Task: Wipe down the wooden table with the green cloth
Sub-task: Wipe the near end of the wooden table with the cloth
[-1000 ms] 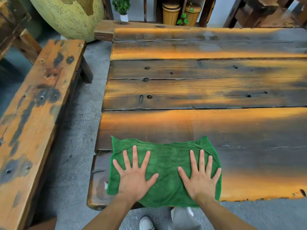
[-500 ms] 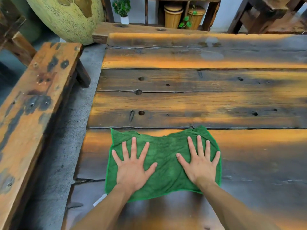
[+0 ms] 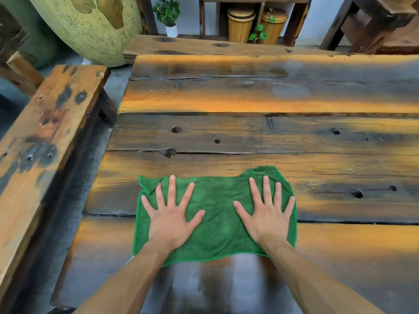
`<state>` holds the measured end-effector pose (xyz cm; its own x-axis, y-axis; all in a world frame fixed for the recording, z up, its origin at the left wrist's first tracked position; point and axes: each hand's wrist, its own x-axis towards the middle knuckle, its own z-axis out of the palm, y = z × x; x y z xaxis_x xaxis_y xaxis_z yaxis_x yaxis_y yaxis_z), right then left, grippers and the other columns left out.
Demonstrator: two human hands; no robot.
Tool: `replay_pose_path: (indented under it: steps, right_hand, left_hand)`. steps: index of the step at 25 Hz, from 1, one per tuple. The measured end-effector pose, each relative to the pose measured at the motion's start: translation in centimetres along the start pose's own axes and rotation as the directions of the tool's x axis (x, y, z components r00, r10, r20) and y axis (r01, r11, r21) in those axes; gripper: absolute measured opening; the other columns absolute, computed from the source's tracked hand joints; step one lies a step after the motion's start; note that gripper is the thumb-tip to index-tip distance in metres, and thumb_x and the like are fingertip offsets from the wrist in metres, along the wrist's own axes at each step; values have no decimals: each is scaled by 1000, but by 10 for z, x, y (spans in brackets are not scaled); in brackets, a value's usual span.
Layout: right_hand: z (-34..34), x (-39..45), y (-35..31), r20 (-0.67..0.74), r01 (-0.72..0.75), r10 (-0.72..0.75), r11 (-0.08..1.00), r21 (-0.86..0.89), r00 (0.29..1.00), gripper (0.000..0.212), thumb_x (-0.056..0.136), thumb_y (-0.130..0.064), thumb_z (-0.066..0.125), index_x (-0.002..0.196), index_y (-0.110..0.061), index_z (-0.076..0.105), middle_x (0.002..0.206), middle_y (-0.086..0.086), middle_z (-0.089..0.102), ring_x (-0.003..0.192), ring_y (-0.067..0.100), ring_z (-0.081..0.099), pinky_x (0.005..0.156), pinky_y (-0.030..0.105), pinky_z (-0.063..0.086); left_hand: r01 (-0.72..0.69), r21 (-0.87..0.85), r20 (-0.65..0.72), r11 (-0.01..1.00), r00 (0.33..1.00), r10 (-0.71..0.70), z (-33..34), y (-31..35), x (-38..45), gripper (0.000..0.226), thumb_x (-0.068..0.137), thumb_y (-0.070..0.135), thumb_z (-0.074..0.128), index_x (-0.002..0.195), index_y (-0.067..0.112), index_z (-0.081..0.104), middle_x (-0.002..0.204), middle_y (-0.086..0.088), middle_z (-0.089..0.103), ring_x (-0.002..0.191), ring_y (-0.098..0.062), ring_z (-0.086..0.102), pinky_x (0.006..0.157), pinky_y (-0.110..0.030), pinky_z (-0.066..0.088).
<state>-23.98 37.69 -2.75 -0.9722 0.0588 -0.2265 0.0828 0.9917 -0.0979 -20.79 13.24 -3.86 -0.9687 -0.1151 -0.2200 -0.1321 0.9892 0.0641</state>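
- The cloth (image 3: 217, 214) lies spread flat on the bench (image 3: 260, 141), close to its left edge and nearer the near edge than the far one.
- The cloth straddles a dark seam between two planks; its far right corner is bunched up into a small hump, and its far left corner is slightly folded.
- The left hand (image 3: 169, 219) lies palm down on the left half of the cloth, grip released: all five fingers are straight and fanned wide, nothing is curled round the fabric.
- The right hand (image 3: 267, 217) lies palm down on the right half in the same way, grip released, fingers straight and spread, the thumb pointing inward toward the other hand.
- The two thumbs are apart, with a strip of bare green cloth between them.
- The little finger of the right hand reaches almost to the cloth's right edge; the little finger of the left hand sits just inside the left edge.
- Both forearms come in from the near edge of the bench, and the wrists cross the cloth's near hem.
- The wood just nearer than the cloth looks darker and glossy, with pale reflections.
- A second, narrower wooden seat (image 3: 38, 141) runs along the left side, apart from the bench across a strip of grey floor.
- Past the far edge stand a big speckled yellow-green jar (image 3: 90, 26), a small potted plant (image 3: 167, 17) and two ribbed yellow bins (image 3: 256, 23) under a dark shelf.
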Motion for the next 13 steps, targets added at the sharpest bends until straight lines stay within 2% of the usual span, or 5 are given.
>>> replay_pose_path:
  steps: [4,7,13]
  right_hand:
    - [-11,46,2,9,28,-29,1000,8,1000,86,78,-88,1,153,-50,-14,163,-10,-24,152,25,-20,116,62,-12]
    - [-20,79,3,17,41,-42,999,5,999,84,81,-89,3,153,-49,-16,162,-10,-27,151,25,-23,116,63,-12]
    - [-29,128,0,14,34,-34,999,0,999,82,82,-88,5,152,-50,-16,162,-11,-27,151,25,-22,116,63,-11]
  left_hand:
    - [32,20,30,999,999,-32,-15,13,40,84,68,90,-21,144,54,-30,159,-1,-39,153,-42,-15,112,-76,-4]
    - [39,28,43,999,998,-40,-24,23,73,80,72,88,-13,142,55,-33,158,0,-41,152,-41,-18,112,-75,-5]
    - [30,22,28,999,999,-31,-34,28,122,80,74,88,-10,143,55,-35,161,0,-39,150,-42,-24,113,-76,-4]
